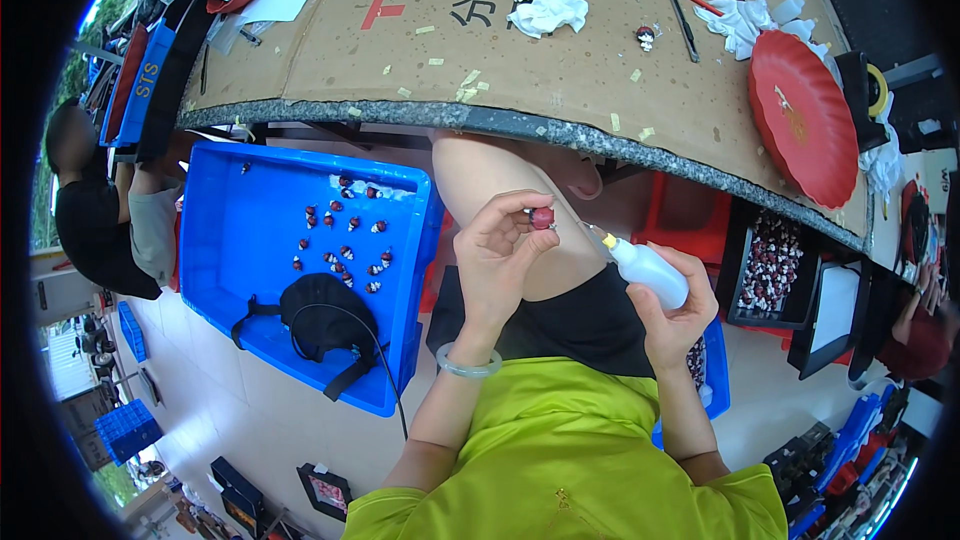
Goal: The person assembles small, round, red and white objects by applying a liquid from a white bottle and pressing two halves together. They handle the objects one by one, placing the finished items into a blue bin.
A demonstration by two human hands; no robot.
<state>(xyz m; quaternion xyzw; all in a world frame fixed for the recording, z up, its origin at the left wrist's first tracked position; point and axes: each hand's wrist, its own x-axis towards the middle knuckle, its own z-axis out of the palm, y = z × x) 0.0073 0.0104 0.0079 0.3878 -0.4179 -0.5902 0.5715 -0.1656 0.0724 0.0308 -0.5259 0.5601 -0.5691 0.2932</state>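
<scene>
Near side of the bench (pixel 335 65): the left hand (pixel 495 252) pinches the figurine (pixel 541 218), likely light, rigid and best held by its round end; at right, the right hand (pixel 686 312) grips the bottle (pixel 650 273), probably soft-walled.

Cardboard-topped bench (pixel 330 60) bears a red dish (pixel 818 90), crumpled tissue (pixel 553 13), yellowish scraps (pixel 470 77).

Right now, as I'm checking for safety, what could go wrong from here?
The white bottle in the right hand aims its thin tip toward the left hand, so it might prick that hand. The small red figure, pinched above the leg, could slip. The black strapped item in the blue tray lies beside loose figures and may scuff them.
</scene>
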